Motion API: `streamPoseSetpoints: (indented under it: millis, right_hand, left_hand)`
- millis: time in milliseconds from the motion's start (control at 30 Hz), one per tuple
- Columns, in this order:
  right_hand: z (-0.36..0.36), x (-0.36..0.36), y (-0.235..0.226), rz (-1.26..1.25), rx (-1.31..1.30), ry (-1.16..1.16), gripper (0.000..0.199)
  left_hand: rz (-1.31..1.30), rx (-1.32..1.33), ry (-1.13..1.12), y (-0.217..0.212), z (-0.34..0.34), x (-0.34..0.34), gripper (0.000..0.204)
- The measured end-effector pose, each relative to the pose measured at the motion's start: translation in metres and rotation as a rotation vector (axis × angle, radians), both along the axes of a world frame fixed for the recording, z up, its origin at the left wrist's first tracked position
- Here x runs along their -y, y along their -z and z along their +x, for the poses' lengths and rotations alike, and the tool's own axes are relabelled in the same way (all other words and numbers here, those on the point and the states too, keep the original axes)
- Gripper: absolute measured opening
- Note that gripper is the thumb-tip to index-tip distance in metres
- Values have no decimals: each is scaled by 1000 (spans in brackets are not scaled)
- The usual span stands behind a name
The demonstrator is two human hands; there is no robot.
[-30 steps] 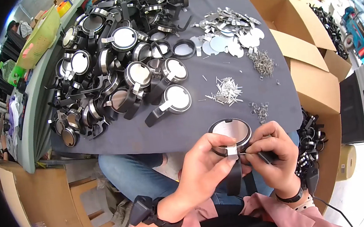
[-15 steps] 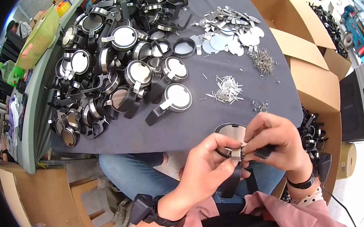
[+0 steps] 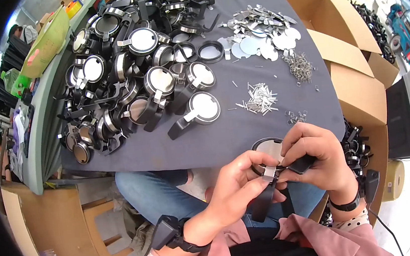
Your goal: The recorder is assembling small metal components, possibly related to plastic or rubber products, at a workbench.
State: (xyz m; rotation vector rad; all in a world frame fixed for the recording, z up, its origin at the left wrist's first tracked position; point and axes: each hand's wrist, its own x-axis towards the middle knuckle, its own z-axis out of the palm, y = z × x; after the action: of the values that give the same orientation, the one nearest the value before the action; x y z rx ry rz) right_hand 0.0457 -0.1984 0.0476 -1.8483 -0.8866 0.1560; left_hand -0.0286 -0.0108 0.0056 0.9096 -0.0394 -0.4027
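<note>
A: Where is the round, black-rimmed metal lid, and who has hold of it?

B: It sits between the two hands, just beyond the fingers, by the worktop's near edge. The left hand grips the bright metal tab between thumb and fingers; the black handle slants down below them.

A: And the right hand?

B: Its fingers are bent closed around a small black block-shaped object, perhaps a tool handle. Their tips are at the joint beside the tab; whether they pinch a pin there, I can't tell.

A: Which step does that look like?

B: I'd judge it to be fitting work at the joint between tab and handle.

A: What would the next move call for?

B: A steady left grip, keeping the parts lined up, and a small, straight push from the right fingers.

A: What's within reach?

B: Beyond the fingertips, small wire clips, then loose metal pins. Farther off and leftward, a heap of handled lids.
</note>
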Motion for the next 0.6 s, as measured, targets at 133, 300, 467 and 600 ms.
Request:
streamPoseSetpoints:
  millis: [133,300,467,600]
  right_hand:
    - [-1,0,-1,-22,29,3,26]
    - [1,-1,-5,-36,68,-18,25]
    - [2,-3,-5,-52,77,-48,28]
    - [3,-10,-9,-98,91,-178,39]
  left_hand:
    - [9,18,-28,-2,1,2,28]
    - [15,-23,-52,-8,3,3,30]
    - [39,-66,-66,-12,6,3,30]
    - [89,-150,21,-17,10,-3,36]
